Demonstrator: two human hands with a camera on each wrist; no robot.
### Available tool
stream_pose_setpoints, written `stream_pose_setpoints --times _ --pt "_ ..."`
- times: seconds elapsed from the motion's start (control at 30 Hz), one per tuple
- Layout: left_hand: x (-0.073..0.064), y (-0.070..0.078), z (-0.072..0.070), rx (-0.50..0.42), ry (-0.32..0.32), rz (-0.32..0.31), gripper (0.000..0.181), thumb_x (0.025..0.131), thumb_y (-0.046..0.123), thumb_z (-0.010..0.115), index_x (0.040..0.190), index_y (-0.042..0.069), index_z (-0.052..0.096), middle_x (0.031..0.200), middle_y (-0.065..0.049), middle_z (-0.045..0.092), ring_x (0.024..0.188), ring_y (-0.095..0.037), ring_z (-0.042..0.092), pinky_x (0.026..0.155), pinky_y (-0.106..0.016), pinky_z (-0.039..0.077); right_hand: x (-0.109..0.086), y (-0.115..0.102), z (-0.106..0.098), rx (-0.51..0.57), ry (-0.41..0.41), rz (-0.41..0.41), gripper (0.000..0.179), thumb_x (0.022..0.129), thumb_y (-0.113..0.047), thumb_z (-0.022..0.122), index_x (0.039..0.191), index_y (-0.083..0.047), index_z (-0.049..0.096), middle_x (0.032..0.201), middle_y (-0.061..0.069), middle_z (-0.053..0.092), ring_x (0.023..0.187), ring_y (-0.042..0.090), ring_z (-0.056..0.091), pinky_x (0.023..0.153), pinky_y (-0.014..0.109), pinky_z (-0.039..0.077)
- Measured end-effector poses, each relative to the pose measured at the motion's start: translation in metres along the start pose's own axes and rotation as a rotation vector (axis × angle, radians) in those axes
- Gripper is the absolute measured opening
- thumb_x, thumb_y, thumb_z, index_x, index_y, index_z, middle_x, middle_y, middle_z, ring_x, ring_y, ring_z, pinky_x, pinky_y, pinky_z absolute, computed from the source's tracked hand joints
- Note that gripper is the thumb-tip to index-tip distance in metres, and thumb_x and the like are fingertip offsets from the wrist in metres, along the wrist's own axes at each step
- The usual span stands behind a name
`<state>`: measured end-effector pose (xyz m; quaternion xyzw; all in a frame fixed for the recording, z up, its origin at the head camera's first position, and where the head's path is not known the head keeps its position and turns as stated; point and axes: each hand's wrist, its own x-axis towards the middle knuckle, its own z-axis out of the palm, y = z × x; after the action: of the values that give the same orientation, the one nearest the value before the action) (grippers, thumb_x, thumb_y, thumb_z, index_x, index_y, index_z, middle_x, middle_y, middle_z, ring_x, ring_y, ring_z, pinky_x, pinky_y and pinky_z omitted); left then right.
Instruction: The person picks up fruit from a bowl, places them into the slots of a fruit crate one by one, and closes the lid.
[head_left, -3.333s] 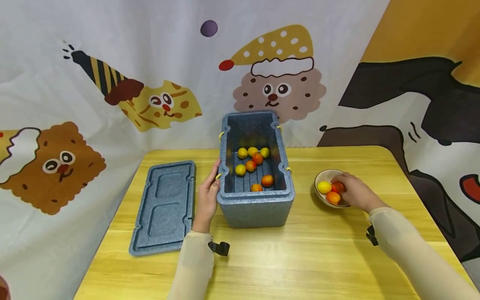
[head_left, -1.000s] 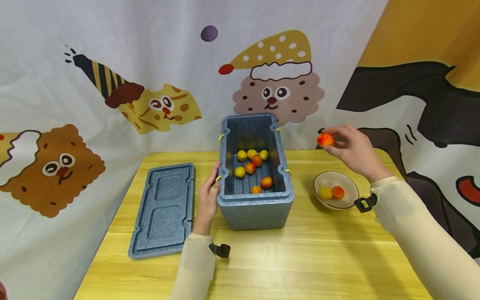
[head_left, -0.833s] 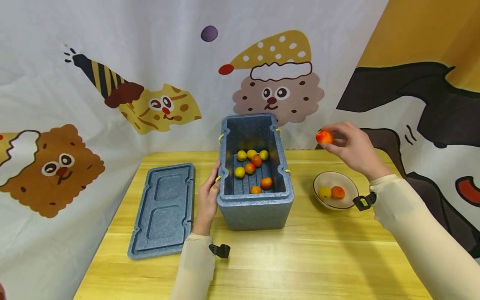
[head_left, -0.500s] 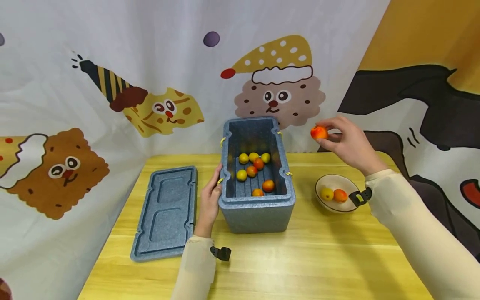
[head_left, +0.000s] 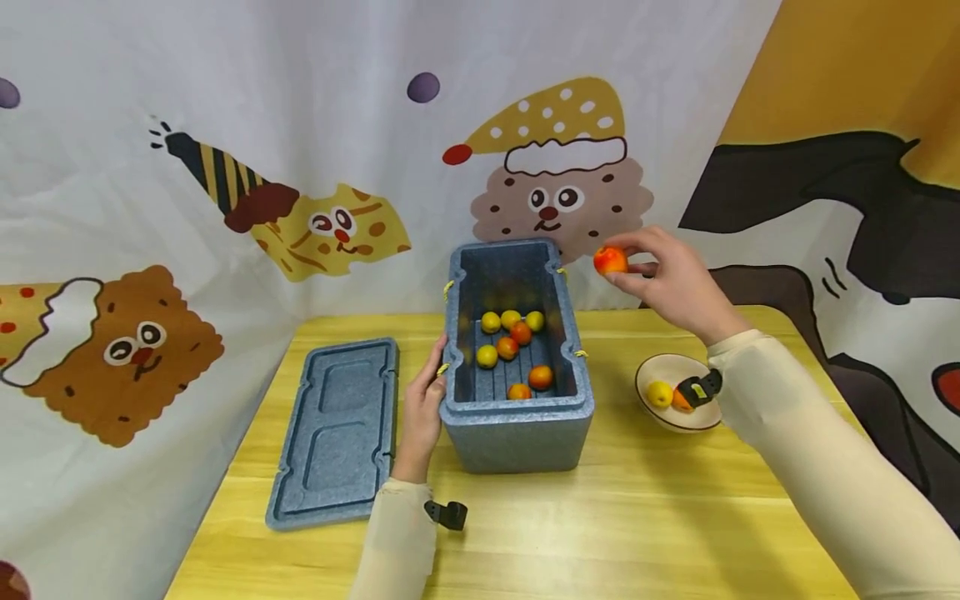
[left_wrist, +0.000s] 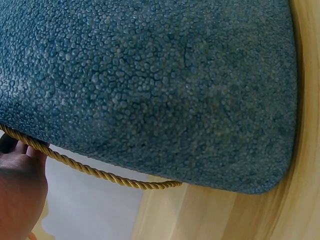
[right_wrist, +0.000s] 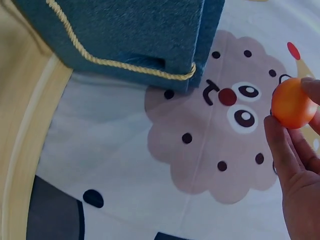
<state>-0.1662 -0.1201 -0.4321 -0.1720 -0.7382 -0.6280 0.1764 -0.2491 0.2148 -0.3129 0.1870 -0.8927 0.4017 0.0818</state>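
A blue-grey foam box (head_left: 517,442) with yellow rope handles stands lidless mid-table. Several yellow and red-orange fruits lie on its floor, including a yellow one (head_left: 487,357) and a red-orange one (head_left: 540,377). My left hand (head_left: 422,412) rests with extended fingers along the box's left outer wall. In the left wrist view, part of that hand (left_wrist: 20,195) shows beside the rope (left_wrist: 90,169). My right hand (head_left: 671,279) pinches a small, round red-orange fruit (head_left: 610,260) between thumb and fingers, raised to the right of the box's far end. The right wrist view shows this fruit (right_wrist: 294,103) up close.
A pale bowl (head_left: 675,362) right of the box holds a yellow fruit (head_left: 660,394) and an orange one, partly covered by the black wrist strap (head_left: 701,387). Left of the box lies the foam lid (head_left: 337,437). A cartoon-printed cloth (head_left: 337,108) hangs behind the table.
My right hand has lifted the red-orange fruit out of the bowl and carried it up and left toward the box. My left hand stays at the box's side.
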Motion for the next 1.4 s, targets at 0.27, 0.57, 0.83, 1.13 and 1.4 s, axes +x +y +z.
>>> stream_pose_setpoints --times 0.27,0.57,0.83,1.13,1.4 --pt "-0.001 0.000 0.003 -0.023 0.022 0.015 0.051 0.090 -0.010 0.036 0.141 -0.016 0.040 0.145 -0.029 0.040 0.131 -0.036 0.039 0.099 -0.021 0.034 0.011 -0.012 0.012 0.038 -0.022 -0.039 0.041 0.092 -0.012 0.069 0.132 -0.006 0.060 0.125 0.007 0.053 0.114 0.025 0.053 0.095 0.046 0.047" --pt "-0.002 -0.002 0.004 -0.027 0.009 0.008 0.052 0.090 -0.010 0.036 0.141 -0.015 0.039 0.145 -0.029 0.039 0.133 -0.037 0.037 0.101 -0.022 0.034 0.020 -0.026 0.027 0.039 -0.066 -0.081 0.042 0.090 -0.007 0.071 0.130 -0.006 0.061 0.115 0.005 0.053 0.109 0.022 0.055 0.096 0.042 0.047" --pt "-0.003 -0.001 0.004 -0.021 0.027 0.017 0.052 0.090 -0.007 0.036 0.141 -0.015 0.040 0.145 -0.028 0.041 0.115 -0.024 0.049 0.087 -0.019 0.038 0.040 -0.040 0.042 0.004 -0.153 -0.111 0.043 0.089 -0.008 0.072 0.130 -0.005 0.061 0.119 0.008 0.053 0.113 0.026 0.056 0.097 0.042 0.046" --pt "0.005 -0.001 0.006 -0.031 0.026 0.044 0.052 0.089 -0.008 0.036 0.141 -0.016 0.040 0.144 -0.029 0.040 0.118 -0.024 0.048 0.089 -0.020 0.038 0.059 -0.058 0.038 0.020 -0.138 -0.180 0.039 0.090 -0.011 0.072 0.128 -0.006 0.063 0.118 0.005 0.057 0.111 0.021 0.054 0.096 0.038 0.047" --pt "0.001 -0.005 0.005 -0.047 0.014 0.034 0.052 0.089 -0.010 0.036 0.141 -0.017 0.038 0.144 -0.031 0.039 0.116 -0.023 0.047 0.086 -0.023 0.036 0.064 -0.068 0.045 0.065 -0.185 -0.129 0.038 0.090 -0.008 0.070 0.127 -0.006 0.062 0.117 0.006 0.052 0.109 0.019 0.053 0.098 0.037 0.045"
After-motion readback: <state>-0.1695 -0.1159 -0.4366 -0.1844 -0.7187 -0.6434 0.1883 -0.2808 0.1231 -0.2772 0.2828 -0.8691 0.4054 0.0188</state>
